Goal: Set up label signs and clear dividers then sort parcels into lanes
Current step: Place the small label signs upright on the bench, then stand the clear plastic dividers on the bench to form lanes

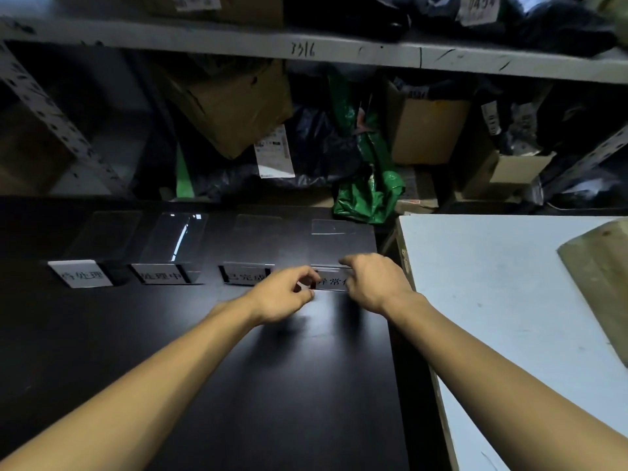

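Note:
Several white label signs stand in a row on the black table (258,385): a far left sign (81,274), a second sign (160,275), a third sign (243,275) and a fourth sign (330,283) at the right. Behind each stands a clear divider, such as the left divider (108,234) and the right divider (334,237). My left hand (282,294) pinches the fourth sign's left end. My right hand (375,280) grips its right end and covers part of the text.
A white table (509,300) adjoins on the right with a brown parcel (601,277) on it. Behind the tables a metal shelf (339,52) holds cardboard boxes (227,107), black bags and a green bag (370,192).

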A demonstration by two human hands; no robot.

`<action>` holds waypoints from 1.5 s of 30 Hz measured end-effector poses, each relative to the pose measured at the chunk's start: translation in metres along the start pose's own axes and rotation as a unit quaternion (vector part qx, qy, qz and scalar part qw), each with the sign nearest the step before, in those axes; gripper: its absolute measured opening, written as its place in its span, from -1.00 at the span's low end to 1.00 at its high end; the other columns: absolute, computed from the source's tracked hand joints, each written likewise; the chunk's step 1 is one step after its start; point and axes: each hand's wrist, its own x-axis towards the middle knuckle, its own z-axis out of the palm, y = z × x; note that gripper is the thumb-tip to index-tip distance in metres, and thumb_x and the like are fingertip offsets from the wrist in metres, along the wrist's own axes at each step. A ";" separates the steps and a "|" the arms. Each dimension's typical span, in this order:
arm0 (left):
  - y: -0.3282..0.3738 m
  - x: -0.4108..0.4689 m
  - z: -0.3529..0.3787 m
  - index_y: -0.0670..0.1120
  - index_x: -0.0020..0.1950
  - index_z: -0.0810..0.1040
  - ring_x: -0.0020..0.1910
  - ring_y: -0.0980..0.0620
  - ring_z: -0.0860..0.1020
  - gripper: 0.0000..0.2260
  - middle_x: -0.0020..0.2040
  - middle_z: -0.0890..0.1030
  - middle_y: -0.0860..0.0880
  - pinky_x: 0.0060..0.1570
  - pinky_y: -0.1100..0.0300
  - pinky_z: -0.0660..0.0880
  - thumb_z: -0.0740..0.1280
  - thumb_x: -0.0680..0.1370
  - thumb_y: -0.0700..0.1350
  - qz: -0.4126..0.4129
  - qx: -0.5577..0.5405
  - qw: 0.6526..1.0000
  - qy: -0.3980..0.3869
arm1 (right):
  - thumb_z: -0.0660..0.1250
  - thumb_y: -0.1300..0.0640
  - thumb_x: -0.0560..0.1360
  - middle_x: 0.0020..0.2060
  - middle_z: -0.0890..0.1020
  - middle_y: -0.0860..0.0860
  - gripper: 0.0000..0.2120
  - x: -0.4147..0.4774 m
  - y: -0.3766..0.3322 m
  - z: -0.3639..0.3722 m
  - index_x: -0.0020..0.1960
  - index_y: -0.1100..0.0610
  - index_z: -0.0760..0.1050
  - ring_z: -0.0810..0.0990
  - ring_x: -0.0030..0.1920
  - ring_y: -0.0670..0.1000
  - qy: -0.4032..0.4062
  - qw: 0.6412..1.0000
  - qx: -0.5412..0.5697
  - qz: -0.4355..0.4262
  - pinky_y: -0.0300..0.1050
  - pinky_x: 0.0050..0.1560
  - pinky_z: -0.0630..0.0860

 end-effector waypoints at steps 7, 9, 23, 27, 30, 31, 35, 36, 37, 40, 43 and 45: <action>0.013 -0.048 -0.055 -0.01 0.14 0.60 0.05 0.05 0.62 -0.84 0.06 0.66 0.01 0.09 0.19 0.51 0.29 0.60 -0.14 -0.007 -0.011 0.999 0.051 | 0.19 0.01 0.62 0.34 0.57 0.00 -0.64 -0.011 -0.043 -0.049 0.38 0.03 0.50 0.49 0.36 0.05 -0.021 0.989 0.128 -0.075 -0.06 0.37 0.40; 0.016 -0.074 -0.082 0.01 0.10 0.61 0.02 0.06 0.63 -0.85 0.01 0.68 0.02 0.02 0.23 0.51 0.30 0.59 -0.15 -0.004 -0.011 0.995 0.095 | 0.20 -0.01 0.63 0.27 0.62 -0.01 -0.67 -0.015 -0.073 -0.068 0.32 0.03 0.55 0.53 0.30 0.01 -0.003 0.977 0.192 -0.098 -0.12 0.30 0.42; -0.059 -0.403 -0.229 -0.05 0.08 0.62 -0.18 0.30 0.59 -0.81 -0.05 0.69 -0.02 -0.13 0.39 0.45 0.26 0.61 -0.26 -0.035 -0.041 0.921 0.386 | 0.19 -0.05 0.62 -0.11 0.70 -0.02 -0.71 -0.140 -0.394 -0.142 0.00 0.03 0.66 0.60 -0.03 -0.02 0.015 0.897 0.259 -0.357 -0.18 0.02 0.46; -0.091 -0.514 -0.240 -0.07 0.07 0.61 -0.13 0.11 0.62 -0.81 -0.07 0.69 -0.04 -0.09 0.30 0.51 0.24 0.62 -0.28 -0.038 -0.058 0.906 0.417 | 0.19 -0.02 0.63 -0.06 0.70 0.06 -0.69 -0.198 -0.480 -0.134 0.03 0.11 0.65 0.63 0.01 0.04 0.018 0.881 0.234 -0.412 -0.07 0.13 0.51; -0.119 -0.584 -0.241 -0.10 0.08 0.63 0.00 -0.04 0.63 -0.82 -0.03 0.69 -0.08 0.05 0.21 0.50 0.25 0.62 -0.28 -0.055 -0.050 0.899 0.431 | 0.20 0.00 0.63 -0.10 0.70 0.11 -0.68 -0.240 -0.534 -0.122 -0.01 0.18 0.63 0.64 -0.02 0.09 0.020 0.873 0.221 -0.434 -0.03 0.09 0.53; -0.128 -0.602 -0.240 -0.08 0.06 0.63 0.03 -0.02 0.63 -0.82 -0.03 0.69 -0.06 0.08 0.22 0.48 0.26 0.61 -0.27 -0.062 -0.040 0.899 0.432 | 0.21 0.00 0.63 -0.14 0.69 0.09 -0.69 -0.251 -0.550 -0.117 -0.05 0.17 0.63 0.63 -0.07 0.07 0.018 0.872 0.217 -0.439 -0.06 0.03 0.52; -0.156 -0.637 -0.239 -0.02 0.03 0.64 0.03 0.03 0.63 -0.82 -0.05 0.69 0.00 0.12 0.18 0.48 0.27 0.61 -0.23 -0.084 -0.038 0.904 0.418 | 0.24 -0.01 0.61 -0.37 0.55 -0.09 -0.73 -0.269 -0.594 -0.100 -0.18 0.09 0.55 0.47 -0.32 -0.10 0.011 0.876 0.189 -0.444 -0.29 -0.28 0.38; -0.163 -0.640 -0.240 0.00 0.03 0.64 0.02 0.06 0.62 -0.82 -0.04 0.69 0.02 0.09 0.22 0.48 0.27 0.61 -0.22 -0.083 -0.035 0.904 0.417 | 0.25 0.01 0.61 -0.39 0.53 -0.11 -0.73 -0.269 -0.602 -0.095 -0.21 0.09 0.54 0.45 -0.34 -0.13 0.010 0.879 0.180 -0.442 -0.31 -0.30 0.36; -0.170 -0.639 -0.240 0.03 0.03 0.64 0.01 0.12 0.62 -0.81 -0.04 0.68 0.05 0.04 0.27 0.48 0.27 0.61 -0.20 -0.082 -0.032 0.905 0.416 | 0.26 0.02 0.60 -0.41 0.51 -0.13 -0.72 -0.267 -0.607 -0.091 -0.26 0.06 0.52 0.44 -0.37 -0.16 0.012 0.881 0.173 -0.440 -0.33 -0.33 0.34; -0.192 -0.631 -0.243 0.12 0.03 0.62 -0.11 0.30 0.56 -0.82 -0.07 0.63 0.20 -0.13 0.35 0.42 0.26 0.62 -0.12 -0.086 -0.029 0.913 0.398 | 0.27 0.04 0.58 -0.48 0.46 -0.20 -0.71 -0.254 -0.620 -0.074 -0.32 -0.02 0.45 0.45 -0.40 -0.20 0.011 0.894 0.163 -0.418 -0.42 -0.41 0.31; -0.218 -0.612 -0.247 0.16 -0.01 0.61 -0.11 0.26 0.56 -0.82 -0.10 0.62 0.24 -0.19 0.35 0.41 0.26 0.62 -0.10 -0.091 -0.053 0.921 0.376 | 0.26 0.00 0.56 -0.30 0.54 -0.17 -0.87 -0.228 -0.625 -0.049 -0.09 -0.03 0.57 0.51 -0.22 -0.08 -0.006 0.918 0.134 -0.372 -0.25 -0.24 0.35; -0.241 -0.593 -0.252 0.13 -0.01 0.62 -0.05 0.22 0.58 -0.83 -0.08 0.64 0.21 -0.12 0.29 0.44 0.27 0.61 -0.10 -0.096 -0.067 0.930 0.349 | 0.26 -0.06 0.54 -0.19 0.58 -0.06 -0.82 -0.204 -0.628 -0.027 0.00 0.00 0.57 0.54 -0.18 0.00 0.009 0.945 0.099 -0.313 -0.18 -0.20 0.40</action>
